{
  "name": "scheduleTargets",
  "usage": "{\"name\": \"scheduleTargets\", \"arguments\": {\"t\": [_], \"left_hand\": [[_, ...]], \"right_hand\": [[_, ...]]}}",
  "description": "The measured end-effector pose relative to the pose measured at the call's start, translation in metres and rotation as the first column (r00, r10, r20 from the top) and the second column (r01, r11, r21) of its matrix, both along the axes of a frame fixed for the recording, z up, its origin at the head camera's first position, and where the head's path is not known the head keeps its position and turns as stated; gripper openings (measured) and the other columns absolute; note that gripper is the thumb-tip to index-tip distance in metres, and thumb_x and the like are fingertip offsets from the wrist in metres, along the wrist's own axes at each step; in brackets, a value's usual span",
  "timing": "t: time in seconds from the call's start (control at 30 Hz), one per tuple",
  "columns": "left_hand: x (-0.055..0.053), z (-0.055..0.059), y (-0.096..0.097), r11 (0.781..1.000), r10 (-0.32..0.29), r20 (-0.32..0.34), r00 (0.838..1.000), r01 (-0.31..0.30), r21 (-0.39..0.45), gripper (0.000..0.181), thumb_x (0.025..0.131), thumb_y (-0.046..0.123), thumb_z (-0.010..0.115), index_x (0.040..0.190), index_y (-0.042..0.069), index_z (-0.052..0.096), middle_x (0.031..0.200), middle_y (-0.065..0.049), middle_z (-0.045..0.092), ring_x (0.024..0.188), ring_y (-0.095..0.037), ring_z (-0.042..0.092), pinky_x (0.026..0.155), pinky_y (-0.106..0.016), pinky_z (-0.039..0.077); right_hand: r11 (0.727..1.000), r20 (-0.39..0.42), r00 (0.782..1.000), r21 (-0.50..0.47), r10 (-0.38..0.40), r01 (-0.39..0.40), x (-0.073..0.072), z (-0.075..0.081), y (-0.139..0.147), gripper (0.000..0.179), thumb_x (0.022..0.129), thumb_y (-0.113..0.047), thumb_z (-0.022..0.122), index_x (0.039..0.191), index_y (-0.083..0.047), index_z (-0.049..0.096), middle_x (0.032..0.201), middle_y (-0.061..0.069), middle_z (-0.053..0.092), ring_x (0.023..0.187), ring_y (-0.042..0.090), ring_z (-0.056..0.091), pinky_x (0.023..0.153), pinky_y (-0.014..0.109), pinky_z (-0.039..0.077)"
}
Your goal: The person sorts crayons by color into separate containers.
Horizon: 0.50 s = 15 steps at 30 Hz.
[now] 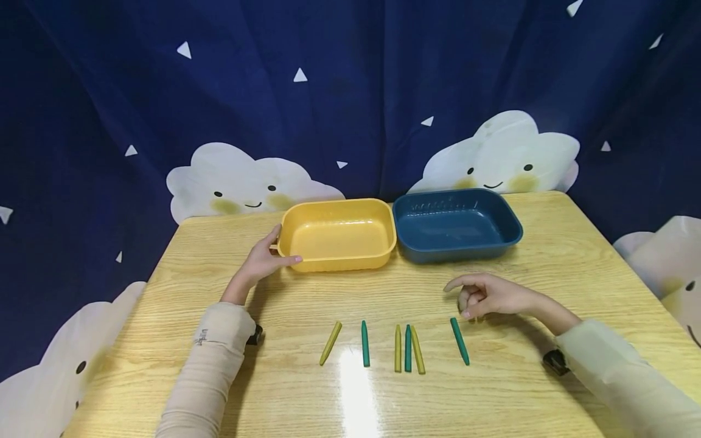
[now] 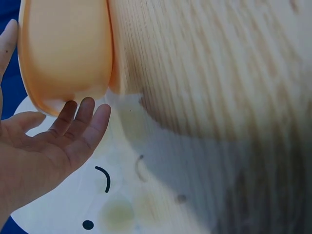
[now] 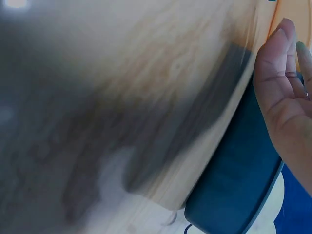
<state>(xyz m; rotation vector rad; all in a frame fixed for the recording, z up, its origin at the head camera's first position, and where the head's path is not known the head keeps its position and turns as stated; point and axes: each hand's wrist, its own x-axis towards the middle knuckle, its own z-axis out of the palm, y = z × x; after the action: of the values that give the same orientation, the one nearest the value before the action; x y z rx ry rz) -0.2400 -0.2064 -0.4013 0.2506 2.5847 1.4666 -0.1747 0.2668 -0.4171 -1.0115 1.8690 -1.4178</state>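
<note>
My left hand is at the left end of a yellow plastic basin. Its thumb lies along the front wall, and the relaxed fingers touch the end wall in the left wrist view. Over the table on the right hovers my right hand, loosely bent and holding nothing, its thumb close above the top of a green crayon. To the left lie a yellow and a green crayon side by side with another yellow one, then a green crayon and a slanted yellow crayon.
A dark blue plastic basin stands beside the yellow one at the back of the wooden table. Both basins look empty inside. Behind the table hangs a navy curtain with white triangles and smiling clouds.
</note>
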Motion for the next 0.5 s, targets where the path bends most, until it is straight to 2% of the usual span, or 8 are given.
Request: {"name": "scheduleTargets", "arguments": {"t": [0.2, 0.37, 0.5], "left_hand": [[-0.0009, 0.0003, 0.0010, 1.000, 0.009, 0.015, 1.000, -0.009, 0.004, 0.101, 0.074, 0.022, 0.077, 0.146, 0.002, 0.009, 0.145, -0.017, 0.026, 0.107, -0.035, 0.050, 0.089, -0.043, 0.043], [-0.0009, 0.0026, 0.0017, 0.999, 0.026, 0.028, 0.999, -0.025, -0.019, 0.101, 0.073, 0.023, 0.077, 0.146, 0.002, 0.010, 0.144, -0.018, 0.027, 0.107, -0.034, 0.050, 0.090, -0.043, 0.042], [-0.0006, 0.0024, 0.0016, 0.999, 0.030, 0.037, 0.999, -0.029, -0.032, 0.101, 0.073, 0.023, 0.077, 0.146, 0.002, 0.010, 0.143, -0.019, 0.028, 0.107, -0.034, 0.050, 0.091, -0.042, 0.041]], "right_hand": [[0.998, 0.047, 0.997, -0.014, 0.057, -0.056, -0.0007, -0.0038, -0.0033, 0.046, 0.082, 0.010, 0.058, 0.122, 0.021, 0.037, 0.072, 0.027, 0.049, 0.052, 0.013, 0.041, 0.050, 0.029, 0.043], [0.994, 0.100, 0.989, -0.039, 0.109, -0.105, 0.0001, -0.0061, -0.0070, 0.041, 0.080, 0.013, 0.058, 0.117, 0.023, 0.041, 0.067, 0.028, 0.037, 0.050, 0.014, 0.031, 0.051, 0.024, 0.039], [0.993, 0.076, 0.991, -0.016, 0.114, -0.113, 0.0001, -0.0085, -0.0090, 0.035, 0.079, 0.012, 0.060, 0.111, 0.021, 0.048, 0.064, 0.027, 0.039, 0.048, 0.012, 0.031, 0.050, 0.020, 0.039]]}}
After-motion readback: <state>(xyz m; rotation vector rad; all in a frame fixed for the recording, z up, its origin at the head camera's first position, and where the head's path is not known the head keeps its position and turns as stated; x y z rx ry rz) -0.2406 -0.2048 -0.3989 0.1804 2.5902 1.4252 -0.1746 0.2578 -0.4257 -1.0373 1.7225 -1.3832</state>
